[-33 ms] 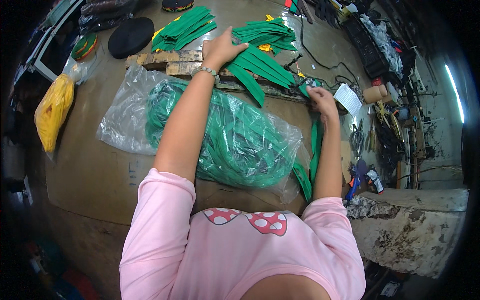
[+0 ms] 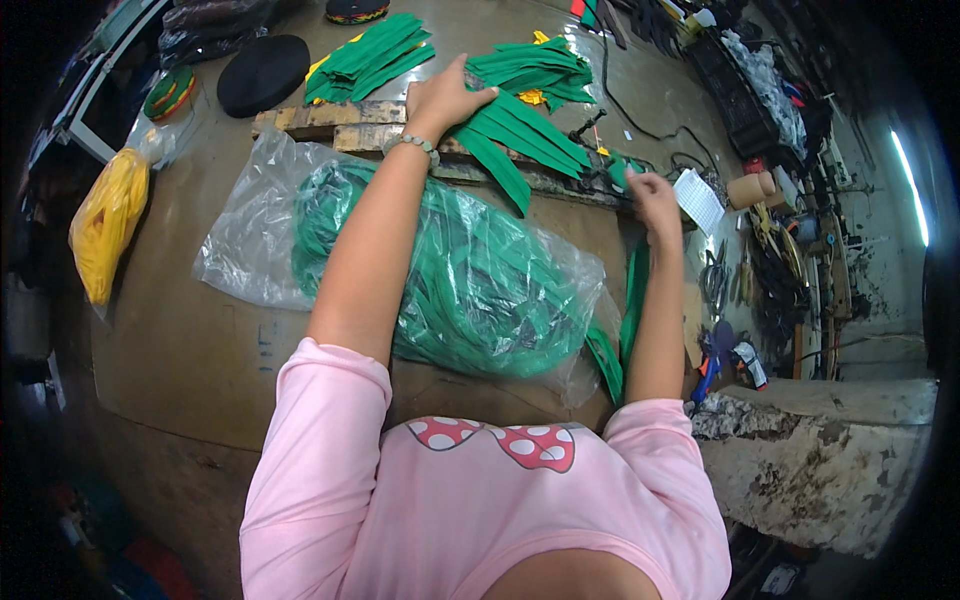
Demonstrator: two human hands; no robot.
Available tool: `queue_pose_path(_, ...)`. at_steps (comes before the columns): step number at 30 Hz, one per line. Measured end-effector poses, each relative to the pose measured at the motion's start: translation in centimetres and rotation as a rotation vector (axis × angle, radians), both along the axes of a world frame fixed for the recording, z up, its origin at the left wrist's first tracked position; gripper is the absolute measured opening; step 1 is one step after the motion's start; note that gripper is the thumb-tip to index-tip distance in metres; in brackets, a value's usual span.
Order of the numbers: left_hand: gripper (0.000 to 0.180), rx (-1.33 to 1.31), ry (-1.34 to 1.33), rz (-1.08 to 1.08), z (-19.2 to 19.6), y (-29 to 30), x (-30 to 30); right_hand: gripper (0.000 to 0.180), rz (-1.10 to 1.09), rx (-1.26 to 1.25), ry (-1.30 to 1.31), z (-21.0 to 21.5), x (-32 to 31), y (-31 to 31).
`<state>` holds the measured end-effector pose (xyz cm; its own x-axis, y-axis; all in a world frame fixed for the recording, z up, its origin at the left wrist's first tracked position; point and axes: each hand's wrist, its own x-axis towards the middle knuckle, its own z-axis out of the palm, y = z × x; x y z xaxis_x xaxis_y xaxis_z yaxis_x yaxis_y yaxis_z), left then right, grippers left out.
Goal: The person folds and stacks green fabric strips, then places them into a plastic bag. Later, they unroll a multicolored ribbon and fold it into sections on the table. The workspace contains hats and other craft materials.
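A: Left hand [image 2: 445, 102], what are you noting?

B: It is reaching across the wooden bar [image 2: 360, 138] on the worktop [image 2: 180, 340], thumb standing apart from forefinger; it is touching the far left end of a fan of green strips [image 2: 530, 132]. I cannot tell whether the fingers are gripping

A: And the right hand [image 2: 655, 200]?

B: Slightly blurred; thumb and fingertips are pinching a green piece [image 2: 619, 172] just right of the fan. A green length [image 2: 633, 300] is running beside the forearm; whether the two are joining, I cannot tell

A: Surroundings?

B: A clear bag [image 2: 250, 230] of green material is lying on the near side, passing under the left forearm. Two green bundles, one left [image 2: 370, 58] and one right [image 2: 535, 72], are lying beyond the bar; a yellow bag [image 2: 110, 220] is lying far left
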<state>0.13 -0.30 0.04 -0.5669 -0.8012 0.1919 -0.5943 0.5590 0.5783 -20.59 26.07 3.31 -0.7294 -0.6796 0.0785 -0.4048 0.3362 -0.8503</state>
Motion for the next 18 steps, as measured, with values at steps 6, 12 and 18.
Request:
queue_pose_path(6,0.083,0.179,0.267,-0.174,-1.7,-1.8,0.6,0.036,0.175,-0.301,0.463,5.2,5.2,-7.9)
queue_pose_path(12,0.081,0.086,0.138,-0.104,-0.7,-0.8,1.1,0.036,0.177,0.182,0.375,-0.1,7.6,-16.6)
queue_pose_path(18,0.088,0.048,0.017,0.026,1.0,1.0,0.3,0.039,0.181,0.182,0.409,-1.2,6.4,-17.5)
